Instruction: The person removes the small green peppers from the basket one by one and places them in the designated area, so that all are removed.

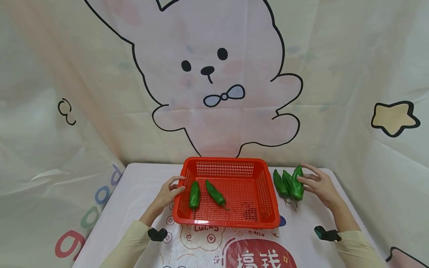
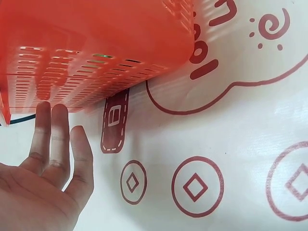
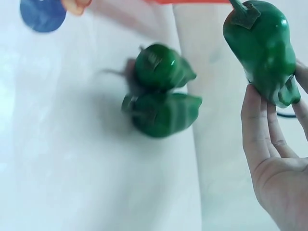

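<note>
A red plastic basket (image 1: 228, 222) with slotted walls stands on the table, two green peppers inside: one pepper (image 1: 194, 196) by the left wall, another pepper (image 1: 215, 193) slanting nearer the middle. At the basket's left rim my left hand (image 1: 167, 191) grips the edge; in the left wrist view several fingers (image 2: 58, 144) reach up to the outer wall. My right hand (image 1: 320, 186) holds a green pepper (image 3: 264, 48) by its pointed end, stem away from the palm. Beside it, two more peppers, one (image 3: 159, 67) and another (image 3: 166, 114), lie side by side on the table.
A white printed cover (image 1: 161, 257) lies over the table. Behind it hangs a cloth backdrop (image 1: 234, 126) with a cartoon animal, and similar cloth (image 1: 385, 167) forms the sides. Dark straps with small devices (image 1: 326, 233) sit on both wrists.
</note>
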Available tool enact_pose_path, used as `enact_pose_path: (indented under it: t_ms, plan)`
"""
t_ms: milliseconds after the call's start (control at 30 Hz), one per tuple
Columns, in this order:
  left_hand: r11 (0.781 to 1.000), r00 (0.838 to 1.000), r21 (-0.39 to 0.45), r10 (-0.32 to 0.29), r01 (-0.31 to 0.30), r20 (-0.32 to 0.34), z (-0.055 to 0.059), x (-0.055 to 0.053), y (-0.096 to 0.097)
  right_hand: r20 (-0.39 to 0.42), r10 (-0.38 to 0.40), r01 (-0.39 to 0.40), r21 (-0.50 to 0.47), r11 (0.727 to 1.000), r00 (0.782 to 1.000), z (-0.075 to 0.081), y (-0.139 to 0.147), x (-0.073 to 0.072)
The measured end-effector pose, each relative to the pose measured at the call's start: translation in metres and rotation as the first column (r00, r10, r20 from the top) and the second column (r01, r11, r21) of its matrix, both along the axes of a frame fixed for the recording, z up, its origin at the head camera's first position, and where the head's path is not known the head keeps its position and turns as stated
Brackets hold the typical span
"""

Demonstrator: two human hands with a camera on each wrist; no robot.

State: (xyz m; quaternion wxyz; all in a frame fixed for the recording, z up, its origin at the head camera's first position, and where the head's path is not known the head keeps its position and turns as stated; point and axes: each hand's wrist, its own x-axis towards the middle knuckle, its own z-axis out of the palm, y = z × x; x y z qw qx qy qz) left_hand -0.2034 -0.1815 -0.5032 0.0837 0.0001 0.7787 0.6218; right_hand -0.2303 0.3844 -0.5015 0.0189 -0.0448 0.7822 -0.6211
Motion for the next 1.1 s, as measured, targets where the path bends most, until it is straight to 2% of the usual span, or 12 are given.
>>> enact_pose_path:
  t_ms: [167,367,533,700,967,1100]
  plan:
    - [1.000,1.000,0.003,-0.004,0.004,0.001,-0.001,0.000,-0.001,0.017,-0.001,0.000,0.050,0.999,1.000,-0.007,0.010,0.001]
    - [1.000,1.000,0.009,0.002,-0.002,0.001,-0.003,0.000,-0.002,0.029,-0.003,0.002,0.043,0.999,1.000,-0.013,0.020,0.000]
    - [1.000,1.000,-0.004,0.017,-0.017,-0.009,-0.010,-0.003,0.000,0.033,-0.025,0.023,0.064,0.998,0.999,-0.022,0.031,-0.001]
    - [1.000,1.000,-0.017,0.020,-0.020,-0.009,-0.015,-0.005,0.000,0.043,-0.038,0.036,0.041,0.998,0.998,-0.030,0.040,-0.004]
    - [1.000,1.000,0.004,0.003,-0.003,-0.008,-0.001,0.001,0.001,0.011,-0.079,0.078,0.021,0.997,0.997,-0.044,0.045,-0.013]
    - [1.000,1.000,0.007,0.003,-0.003,-0.005,-0.005,-0.001,0.000,-0.011,-0.101,0.101,0.080,0.992,0.995,-0.048,0.044,-0.017]
